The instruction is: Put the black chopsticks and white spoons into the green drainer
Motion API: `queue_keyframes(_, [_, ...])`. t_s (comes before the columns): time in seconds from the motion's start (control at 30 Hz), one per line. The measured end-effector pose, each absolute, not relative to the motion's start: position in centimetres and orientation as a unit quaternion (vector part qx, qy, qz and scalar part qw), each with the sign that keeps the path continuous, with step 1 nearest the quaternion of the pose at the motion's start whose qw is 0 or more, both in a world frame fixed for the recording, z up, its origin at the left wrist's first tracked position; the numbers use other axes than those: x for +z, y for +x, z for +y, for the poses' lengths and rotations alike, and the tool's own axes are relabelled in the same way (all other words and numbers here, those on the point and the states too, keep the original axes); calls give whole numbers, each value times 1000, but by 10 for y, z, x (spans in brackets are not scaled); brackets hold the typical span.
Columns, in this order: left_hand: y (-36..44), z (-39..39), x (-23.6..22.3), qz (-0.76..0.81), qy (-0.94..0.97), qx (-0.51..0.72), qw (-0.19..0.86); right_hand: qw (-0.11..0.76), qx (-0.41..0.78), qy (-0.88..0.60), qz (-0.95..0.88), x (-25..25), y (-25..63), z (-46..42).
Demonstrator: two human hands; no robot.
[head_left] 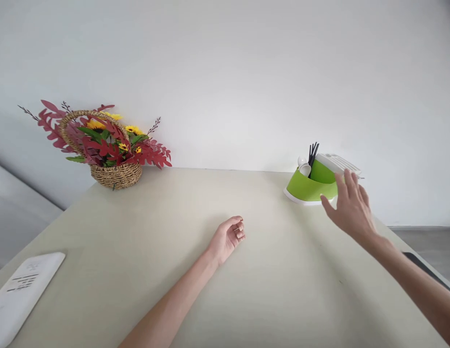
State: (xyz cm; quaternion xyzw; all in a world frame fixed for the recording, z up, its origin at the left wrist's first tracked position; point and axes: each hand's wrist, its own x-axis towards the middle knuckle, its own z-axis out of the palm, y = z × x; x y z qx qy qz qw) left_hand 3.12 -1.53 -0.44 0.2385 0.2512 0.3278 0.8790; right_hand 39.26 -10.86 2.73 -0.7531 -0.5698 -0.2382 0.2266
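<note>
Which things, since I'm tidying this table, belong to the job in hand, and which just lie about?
Likely involved, near the right hand: green holder, white spoons, black sticks.
Probably lying about: flower basket, white slab, dark object at right.

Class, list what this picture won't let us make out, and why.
Head view: right side of the green holder, behind the right hand.
Head view: near end of the white panel, cut off by the left edge.
Head view: full dark object, cut off by the right edge.
</note>
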Motion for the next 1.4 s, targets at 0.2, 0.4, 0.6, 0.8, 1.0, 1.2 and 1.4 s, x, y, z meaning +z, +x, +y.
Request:
queue_keyframes(0.2, [32,-16,-6,255,239,328,877,265,-242,-648,-672,8,341,-110])
queue_keyframes(0.4, [33,-15,-3,258,240,319,880,285,-210,-696,-625,42,364,-71])
queue_keyframes(0.6, [32,-13,-4,248,242,320,882,240,-145,-785,-552,62,398,-23])
queue_keyframes(0.8, [32,-14,-7,242,245,321,882,263,-87,-796,-538,56,406,-17])
queue_keyframes(1.0, [33,-14,-5,242,243,322,882,282,-85,-806,-514,57,402,-34])
queue_keyframes(1.2, [33,-15,-4,249,246,321,880,287,-103,-795,-524,52,400,-46])
queue_keyframes(1.4, [33,-15,-2,257,243,323,878,278,-132,-793,-526,44,390,-56])
